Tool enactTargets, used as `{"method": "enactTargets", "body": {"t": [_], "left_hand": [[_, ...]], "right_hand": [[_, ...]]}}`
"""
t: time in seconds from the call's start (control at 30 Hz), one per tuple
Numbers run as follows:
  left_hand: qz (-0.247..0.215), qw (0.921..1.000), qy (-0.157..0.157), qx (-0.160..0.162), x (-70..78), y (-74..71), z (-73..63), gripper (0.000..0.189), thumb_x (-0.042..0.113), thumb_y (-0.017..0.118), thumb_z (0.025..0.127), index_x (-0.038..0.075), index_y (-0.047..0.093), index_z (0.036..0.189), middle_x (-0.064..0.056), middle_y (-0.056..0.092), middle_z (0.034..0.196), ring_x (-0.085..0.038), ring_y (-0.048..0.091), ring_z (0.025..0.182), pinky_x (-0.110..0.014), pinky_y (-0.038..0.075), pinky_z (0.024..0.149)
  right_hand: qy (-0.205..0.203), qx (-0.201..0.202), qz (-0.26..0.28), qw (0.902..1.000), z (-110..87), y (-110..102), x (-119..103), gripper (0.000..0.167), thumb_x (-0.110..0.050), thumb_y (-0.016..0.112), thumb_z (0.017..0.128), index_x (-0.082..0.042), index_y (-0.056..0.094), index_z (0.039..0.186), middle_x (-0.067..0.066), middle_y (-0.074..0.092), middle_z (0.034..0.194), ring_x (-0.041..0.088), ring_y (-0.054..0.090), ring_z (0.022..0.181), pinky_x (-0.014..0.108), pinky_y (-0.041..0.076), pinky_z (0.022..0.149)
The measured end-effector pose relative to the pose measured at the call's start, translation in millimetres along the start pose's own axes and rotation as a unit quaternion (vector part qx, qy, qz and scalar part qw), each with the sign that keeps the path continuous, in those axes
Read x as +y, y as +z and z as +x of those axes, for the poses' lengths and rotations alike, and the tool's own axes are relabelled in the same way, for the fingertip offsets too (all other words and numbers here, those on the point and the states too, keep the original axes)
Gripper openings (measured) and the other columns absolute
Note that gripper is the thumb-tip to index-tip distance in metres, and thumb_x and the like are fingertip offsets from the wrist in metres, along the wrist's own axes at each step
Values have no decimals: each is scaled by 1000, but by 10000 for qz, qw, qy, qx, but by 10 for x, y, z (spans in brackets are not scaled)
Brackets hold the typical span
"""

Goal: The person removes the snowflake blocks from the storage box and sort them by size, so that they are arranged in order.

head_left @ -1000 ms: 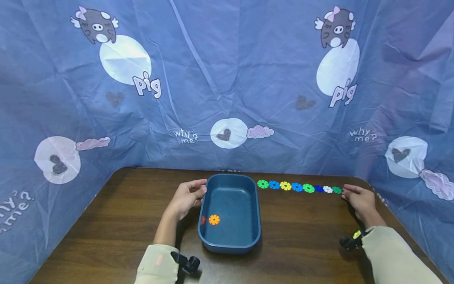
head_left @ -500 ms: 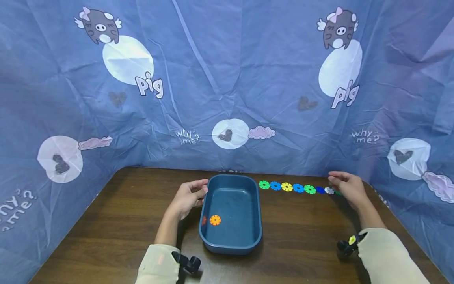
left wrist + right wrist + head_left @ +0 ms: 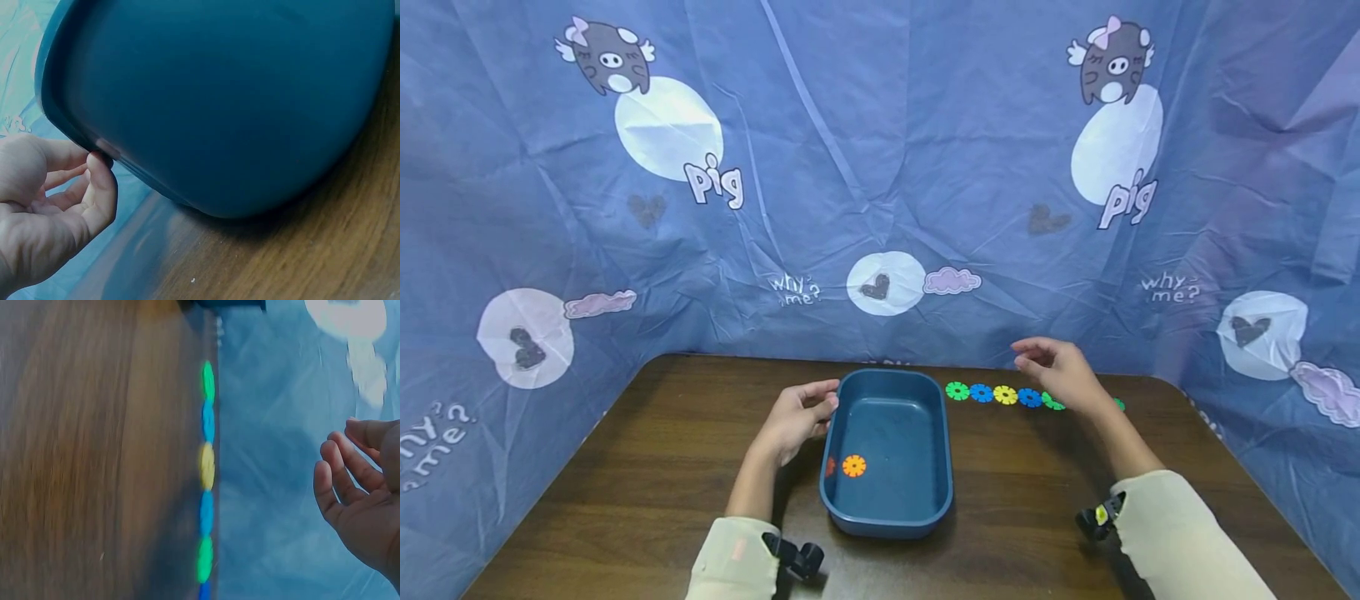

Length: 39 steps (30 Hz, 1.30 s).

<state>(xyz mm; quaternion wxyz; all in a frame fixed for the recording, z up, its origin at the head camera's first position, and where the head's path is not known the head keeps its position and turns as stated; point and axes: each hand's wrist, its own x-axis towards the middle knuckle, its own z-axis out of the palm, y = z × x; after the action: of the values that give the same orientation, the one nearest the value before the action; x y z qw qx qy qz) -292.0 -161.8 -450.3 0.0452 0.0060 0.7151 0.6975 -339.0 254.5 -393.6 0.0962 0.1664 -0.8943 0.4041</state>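
A dark blue plastic bin (image 3: pixel 887 527) stands on the table, with one orange notched plastic disc (image 3: pixel 853 466) lying inside near its left wall. My left hand (image 3: pixel 796 423) pinches the bin's left rim, and in the left wrist view the thumb and a finger meet at that edge. To the right of the bin runs a row of notched discs, among them a yellow disc (image 3: pixel 1005 395) and a blue disc (image 3: pixel 981 392). Above the row's right part hovers my right hand (image 3: pixel 1060 373), loosely bent and holding nothing. It hides some of the discs.
The brown wooden table (image 3: pixel 647 467) ends at the back against a blue printed cloth (image 3: pixel 790 217), which also hangs on both sides. A black camera (image 3: pixel 802 560) sits on my left wrist, and another camera (image 3: pixel 1099 517) on my right.
My right hand has lifted off the row's right end and moved left above the discs. My left hand keeps its place on the bin.
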Motion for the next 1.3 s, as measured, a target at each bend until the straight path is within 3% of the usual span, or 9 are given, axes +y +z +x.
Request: {"method": "enactTargets", "body": {"t": [0.13, 0.33, 0.5, 0.67, 0.8, 1.03, 1.3], "left_hand": [[-8, 10000, -15, 6, 4, -1, 5, 37, -2, 59, 101, -3, 59, 138, -19, 61, 120, -15, 62, 90, -26, 58, 70], [-44, 10000, -14, 7, -6, -10, 14, 38, -2, 59, 101, -4, 59, 139, -17, 60, 118, -14, 61, 90, -25, 57, 69], [-21, 10000, -16, 12, -16, -12, 17, 37, -1, 60, 101, -4, 59, 138, -16, 60, 116, -14, 61, 90, -26, 57, 69], [-13, 10000, -35, 23, -22, -3, 22, 37, 0, 60, 101, -2, 60, 138, -15, 61, 115, -15, 62, 89, -28, 58, 70], [21, 10000, -38, 19, -25, 6, 28, 37, 0, 60, 101, -1, 60, 139, -15, 61, 117, -15, 62, 89, -28, 58, 71], [21, 10000, -47, -36, -27, -3, 26, 37, 1, 60, 102, -1, 60, 139, -20, 61, 121, -16, 63, 88, -28, 58, 72], [-52, 9999, 22, -85, -19, -5, 11, 38, 0, 59, 102, -4, 58, 140, -25, 59, 125, -15, 63, 89, -25, 57, 70]], "right_hand": [[-312, -426, -133, 9985, 40, 154, -243, 26, -14, 66, 101, -5, 69, 126, 8, 74, 103, 24, 68, 92, 35, 56, 73], [-817, -1062, -175, 9908, 60, 400, -597, 27, -12, 66, 101, -6, 68, 128, 4, 73, 101, 16, 68, 90, 36, 55, 76], [-1349, -1500, -296, 9790, 48, 626, -833, 28, -13, 67, 100, -8, 68, 128, 1, 73, 102, 13, 67, 92, 34, 55, 77], [-1846, -2065, -514, 9595, 1, 869, -1028, 30, -15, 68, 100, -10, 68, 129, 0, 71, 107, 12, 65, 97, 34, 57, 80], [-2029, -2489, -617, 9450, -31, 1053, -1101, 31, -16, 67, 101, -9, 67, 131, 0, 71, 110, 11, 64, 95, 31, 57, 80], [-2182, -2959, -1045, 9241, -107, 1351, -1150, 30, -16, 67, 100, -7, 69, 128, 10, 70, 119, 15, 65, 101, 33, 56, 91], [-2157, -3392, -1397, 9049, -164, 1608, -1209, 31, -21, 67, 101, -11, 69, 130, 2, 68, 119, 12, 63, 104, 27, 53, 94]]}}
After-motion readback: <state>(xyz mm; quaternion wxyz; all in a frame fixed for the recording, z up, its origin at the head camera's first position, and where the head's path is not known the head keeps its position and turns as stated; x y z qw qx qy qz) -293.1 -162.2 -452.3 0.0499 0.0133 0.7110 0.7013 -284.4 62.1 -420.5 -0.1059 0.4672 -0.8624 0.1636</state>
